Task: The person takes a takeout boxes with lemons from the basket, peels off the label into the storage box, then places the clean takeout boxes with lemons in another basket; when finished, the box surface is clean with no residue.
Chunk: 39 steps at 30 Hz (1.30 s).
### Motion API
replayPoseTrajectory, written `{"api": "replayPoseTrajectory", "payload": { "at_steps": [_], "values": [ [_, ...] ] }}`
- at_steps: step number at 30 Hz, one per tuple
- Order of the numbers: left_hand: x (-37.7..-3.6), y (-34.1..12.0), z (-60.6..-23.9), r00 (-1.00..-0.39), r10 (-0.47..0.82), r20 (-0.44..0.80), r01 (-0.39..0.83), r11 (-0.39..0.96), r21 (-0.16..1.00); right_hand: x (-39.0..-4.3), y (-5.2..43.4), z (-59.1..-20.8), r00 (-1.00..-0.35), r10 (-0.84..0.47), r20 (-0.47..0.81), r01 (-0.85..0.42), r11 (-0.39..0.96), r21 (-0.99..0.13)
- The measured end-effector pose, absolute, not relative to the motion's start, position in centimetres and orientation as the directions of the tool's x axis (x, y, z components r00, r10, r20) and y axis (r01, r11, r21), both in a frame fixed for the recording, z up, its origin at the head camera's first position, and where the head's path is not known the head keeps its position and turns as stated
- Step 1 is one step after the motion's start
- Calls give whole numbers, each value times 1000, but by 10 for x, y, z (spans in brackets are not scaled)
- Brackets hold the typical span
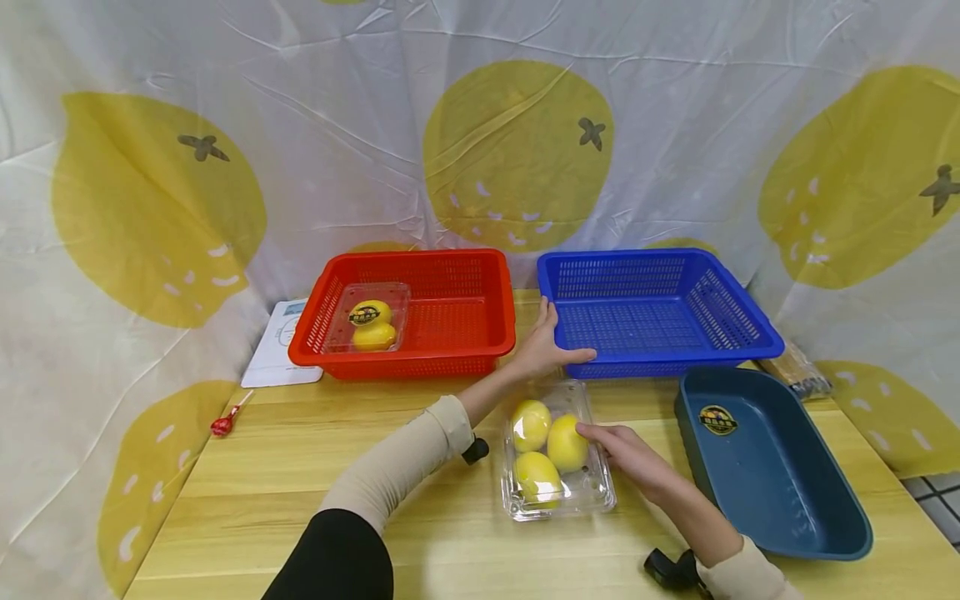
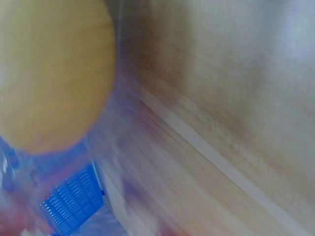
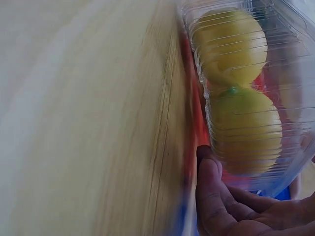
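A clear plastic box (image 1: 592,496) with three lemons (image 1: 537,477) inside is at the middle of the wooden table. My right hand (image 1: 626,454) grips the box at its right side; in the right wrist view, the fingers (image 3: 211,191) curl at the box's edge. My left hand (image 1: 542,348) is at the far end of the box, fingers spread, beside the near left corner of the blue basket (image 1: 660,367). Whether it touches the basket or box is unclear. A blurred lemon (image 2: 54,73) fills part of the left wrist view.
At the back left, a red basket (image 1: 405,367) holds another clear box with two lemons, one with a black label (image 1: 365,315). A dark teal tub (image 1: 780,467) stands at right, with a round label (image 1: 717,420) inside. A lollipop (image 1: 222,426) and white card (image 1: 279,354) lie left.
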<state>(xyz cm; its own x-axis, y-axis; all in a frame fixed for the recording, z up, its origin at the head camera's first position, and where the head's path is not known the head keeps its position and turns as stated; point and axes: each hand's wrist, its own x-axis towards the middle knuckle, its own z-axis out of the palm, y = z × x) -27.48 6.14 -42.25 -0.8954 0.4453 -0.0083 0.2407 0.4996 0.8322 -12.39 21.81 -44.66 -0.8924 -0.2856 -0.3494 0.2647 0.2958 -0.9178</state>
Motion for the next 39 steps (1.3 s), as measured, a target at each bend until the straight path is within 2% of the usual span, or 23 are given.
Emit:
{"api": "replayPoseTrajectory", "payload": {
  "at_steps": [11, 20, 28, 34, 39],
  "values": [
    [-273, 61, -423, -904, 427, -13, 224, 499, 837, -101, 234, -430, -884, -195, -425, 324, 400, -857],
    [-274, 61, -425, -908, 419, -11, 216, 492, 843, -92, 255, -397, -862, -273, -428, 279, 449, -849],
    [-274, 60, -424, -904, 428, -11, 224, 495, 839, -98, 279, -364, -841, -360, -404, 220, 455, -863],
    [-276, 60, -421, -901, 435, 6, 255, 516, 818, -112, 300, -339, -869, -305, -389, 190, 519, -833],
    [-277, 61, -422, -901, 434, 10, 261, 523, 811, -129, 321, -319, -888, -283, -363, 175, 522, -834]
  ]
}}
